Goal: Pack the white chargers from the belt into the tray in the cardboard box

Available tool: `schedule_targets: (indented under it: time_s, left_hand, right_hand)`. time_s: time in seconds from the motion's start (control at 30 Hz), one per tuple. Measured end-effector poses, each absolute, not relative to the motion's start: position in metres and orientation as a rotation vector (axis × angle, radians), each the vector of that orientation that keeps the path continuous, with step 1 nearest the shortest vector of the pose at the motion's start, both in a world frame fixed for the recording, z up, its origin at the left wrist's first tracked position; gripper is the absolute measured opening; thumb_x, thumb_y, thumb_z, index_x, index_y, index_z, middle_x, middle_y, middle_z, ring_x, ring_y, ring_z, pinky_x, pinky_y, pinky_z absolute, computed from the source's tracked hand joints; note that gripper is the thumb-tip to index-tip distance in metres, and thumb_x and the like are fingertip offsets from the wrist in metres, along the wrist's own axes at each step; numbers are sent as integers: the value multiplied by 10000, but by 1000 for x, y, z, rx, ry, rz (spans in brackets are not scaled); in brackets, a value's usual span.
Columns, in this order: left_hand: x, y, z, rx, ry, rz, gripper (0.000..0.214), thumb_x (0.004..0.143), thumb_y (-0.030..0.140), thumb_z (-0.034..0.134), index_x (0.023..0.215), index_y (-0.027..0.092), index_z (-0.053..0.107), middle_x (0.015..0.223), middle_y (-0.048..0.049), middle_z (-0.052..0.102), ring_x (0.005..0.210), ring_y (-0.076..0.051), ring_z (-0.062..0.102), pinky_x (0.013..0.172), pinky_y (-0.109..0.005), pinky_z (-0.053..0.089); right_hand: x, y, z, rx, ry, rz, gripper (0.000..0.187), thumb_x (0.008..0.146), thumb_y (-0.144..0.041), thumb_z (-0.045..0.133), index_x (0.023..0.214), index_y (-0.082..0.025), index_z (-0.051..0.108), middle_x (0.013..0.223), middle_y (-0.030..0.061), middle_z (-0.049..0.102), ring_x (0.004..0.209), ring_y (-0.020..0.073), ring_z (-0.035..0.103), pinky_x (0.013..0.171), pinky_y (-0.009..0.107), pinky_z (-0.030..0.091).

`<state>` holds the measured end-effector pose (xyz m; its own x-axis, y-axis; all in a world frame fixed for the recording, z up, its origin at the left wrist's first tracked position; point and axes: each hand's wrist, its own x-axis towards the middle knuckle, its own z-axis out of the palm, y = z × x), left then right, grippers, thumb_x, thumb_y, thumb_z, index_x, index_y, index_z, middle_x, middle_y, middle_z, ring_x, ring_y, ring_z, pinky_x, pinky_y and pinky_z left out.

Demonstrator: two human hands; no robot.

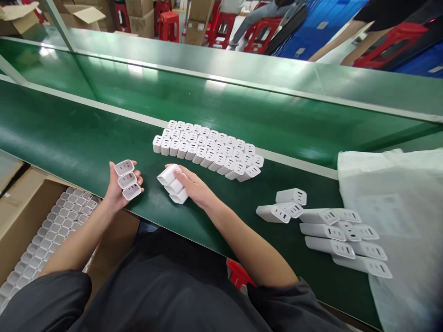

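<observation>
My left hand (117, 189) is closed round a stack of three white chargers (127, 180), port faces turned up, just above the near edge of the green belt (79, 138). My right hand (192, 184) rests on the belt and grips three more white chargers (172, 184) lying on their sides. Beyond both hands, a tight block of several white chargers (209, 150) stands in rows on the belt.
A loose heap of larger white chargers (332, 230) lies at the right beside a white plastic bag (398, 216). A cardboard box with a tray of chargers (51, 230) sits at my lower left. Red stools and boxes stand beyond the belt.
</observation>
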<state>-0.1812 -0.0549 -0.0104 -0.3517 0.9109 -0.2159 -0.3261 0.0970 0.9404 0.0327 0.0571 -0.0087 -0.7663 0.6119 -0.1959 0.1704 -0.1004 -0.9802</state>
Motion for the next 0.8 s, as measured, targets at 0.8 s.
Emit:
schedule_targets:
  time_s: [0.8]
  left_hand:
    - [-133,-47,-38,110,843,1508,583,920,718,414,1069,189,608,713,7,574,540,-137,589,482,-290,557]
  right_hand:
    - [32,70,-29,-973,-2551,1054,573,983,-521,378,1340,-140,616,1149,135,652,1078,286,650,948,431,525]
